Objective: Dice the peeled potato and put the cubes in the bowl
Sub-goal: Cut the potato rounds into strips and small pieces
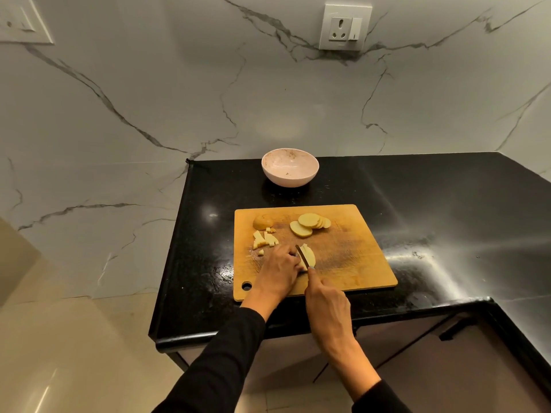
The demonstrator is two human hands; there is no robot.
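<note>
On the wooden cutting board (351,251) my left hand (278,271) holds down a potato slice (309,255) with curled fingers. My right hand (326,302) grips a knife (303,258) whose blade stands in that slice. Several round slices (310,223) lie fanned at the back of the board. A rounded potato end piece (262,222) sits at the back left, with cut strips and small cubes (264,241) just in front of it. The pale pink bowl (290,167) stands behind the board, with no potato in it.
The board lies on a glossy black counter (432,210) whose left edge (176,248) drops to a tiled floor. A marble wall with a socket (345,26) rises behind. Cabinet fronts (432,362) sit below the counter's front edge.
</note>
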